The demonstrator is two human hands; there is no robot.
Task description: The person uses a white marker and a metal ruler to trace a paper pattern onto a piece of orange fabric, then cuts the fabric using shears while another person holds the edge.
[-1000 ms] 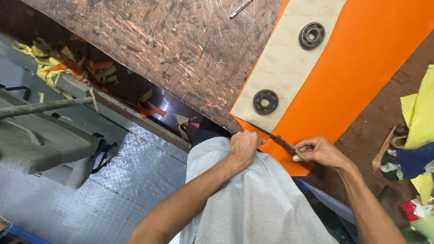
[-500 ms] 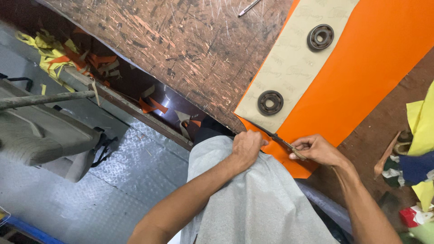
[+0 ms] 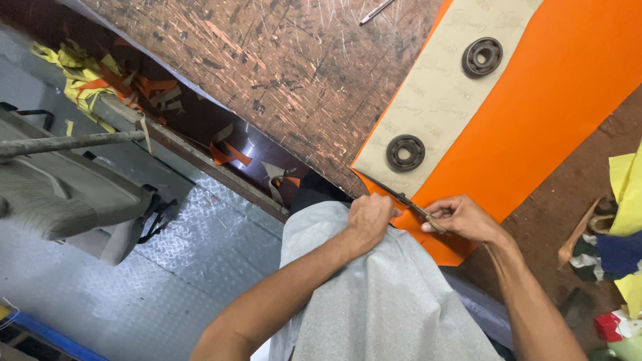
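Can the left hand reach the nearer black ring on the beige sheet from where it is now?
Probably yes. The left hand rests at the table edge, and the nearer black ring lies just beyond it on the beige sheet; only the thin blade crosses between.

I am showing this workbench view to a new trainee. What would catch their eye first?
Most likely the bright orange sheet across the scratched brown table, with a beige pattern piece on it held down by two round metal weights. At the near edge, the right hand holds scissors at the beige piece's corner, the left hand beside it.
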